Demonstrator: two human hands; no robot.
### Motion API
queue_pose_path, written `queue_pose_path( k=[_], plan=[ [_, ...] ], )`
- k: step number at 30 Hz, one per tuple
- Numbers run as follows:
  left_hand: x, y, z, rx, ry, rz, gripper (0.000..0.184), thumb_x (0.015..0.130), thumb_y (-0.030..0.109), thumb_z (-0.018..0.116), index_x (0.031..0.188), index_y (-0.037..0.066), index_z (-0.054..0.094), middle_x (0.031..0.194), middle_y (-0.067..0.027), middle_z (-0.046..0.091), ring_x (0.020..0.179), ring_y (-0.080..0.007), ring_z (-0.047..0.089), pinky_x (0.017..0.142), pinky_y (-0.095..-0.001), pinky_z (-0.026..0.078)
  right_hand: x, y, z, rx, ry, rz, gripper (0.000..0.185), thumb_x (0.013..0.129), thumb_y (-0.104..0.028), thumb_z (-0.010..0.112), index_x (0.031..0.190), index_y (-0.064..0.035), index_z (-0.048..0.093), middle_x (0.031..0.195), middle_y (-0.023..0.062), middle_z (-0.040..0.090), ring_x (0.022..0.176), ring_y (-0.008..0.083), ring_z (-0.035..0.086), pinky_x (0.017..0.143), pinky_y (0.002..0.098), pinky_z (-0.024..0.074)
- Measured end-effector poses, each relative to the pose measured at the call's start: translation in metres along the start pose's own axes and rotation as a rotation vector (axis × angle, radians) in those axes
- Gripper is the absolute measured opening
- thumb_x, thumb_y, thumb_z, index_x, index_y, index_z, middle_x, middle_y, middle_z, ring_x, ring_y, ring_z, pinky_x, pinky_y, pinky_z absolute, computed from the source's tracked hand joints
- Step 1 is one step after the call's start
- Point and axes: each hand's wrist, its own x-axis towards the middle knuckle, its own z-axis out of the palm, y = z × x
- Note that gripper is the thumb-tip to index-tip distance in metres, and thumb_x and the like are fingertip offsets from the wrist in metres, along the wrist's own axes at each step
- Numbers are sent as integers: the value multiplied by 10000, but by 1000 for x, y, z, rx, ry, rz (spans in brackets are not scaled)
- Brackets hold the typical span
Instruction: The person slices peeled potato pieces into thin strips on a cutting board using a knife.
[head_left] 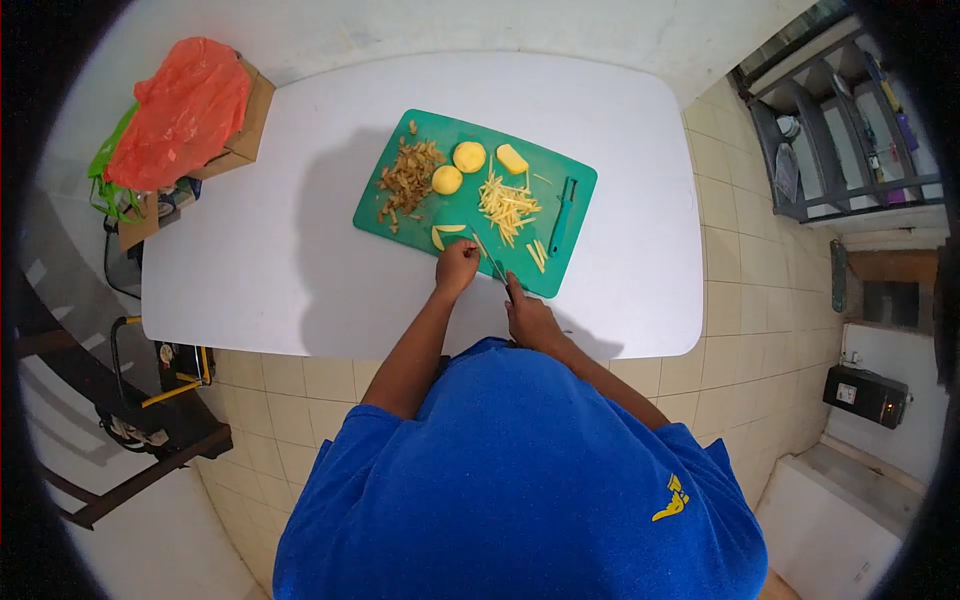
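Note:
My right hand (532, 322) grips the dark handle of a knife (494, 264), its blade angled up and left over the near edge of a green cutting board (400, 250). Beside the blade, my left hand (458, 267) has its fingers bent down on a thin potato piece (480, 246), mostly hidden by the fingers. Just beyond that hand lie cut potato slices (450, 228). Thin potato sticks (508, 208) form a pile right of centre, with several more sticks (537, 256) nearer the right edge.
On the board are two round peeled potatoes (468, 156) (447, 180), a cut potato (512, 159), a heap of brown peels (410, 176) and a green peeler (563, 216). The white table (640, 200) carries a cardboard box (252, 118) with a red plastic bag (185, 115) at the far left.

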Motion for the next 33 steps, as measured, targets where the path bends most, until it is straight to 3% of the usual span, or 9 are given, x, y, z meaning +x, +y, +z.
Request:
queue_pose_path(
  k=[10, 25, 33],
  plan=[
    [2, -2, 0, 32, -2, 16, 200, 825, 207, 636, 957, 66, 688, 872, -153, 693, 808, -308, 674, 708, -385, 522, 2, -1, 7, -11, 47, -20, 601, 916, -150, 510, 1437, -42, 230, 767, 274, 629, 687, 460, 611, 635, 564, 470],
    [7, -8, -2, 5, -73, 3, 222, 840, 233, 611, 965, 66, 687, 868, -148, 693, 813, -317, 668, 714, -388, 518, 5, -6, 10, -23, 60, -1, 564, 914, -153, 516, 1414, -42, 281, 878, 274, 646, 726, 451, 623, 662, 559, 482],
    [10, -9, -2, -4, -73, 18, 217, 839, 227, 607, 944, 55, 688, 840, -146, 693, 794, -316, 671, 699, -384, 517, 3, -12, 10, -17, 71, 22, 549, 913, -161, 520, 1406, -56, 303, 858, 275, 644, 717, 455, 620, 655, 559, 479]
  ],
)
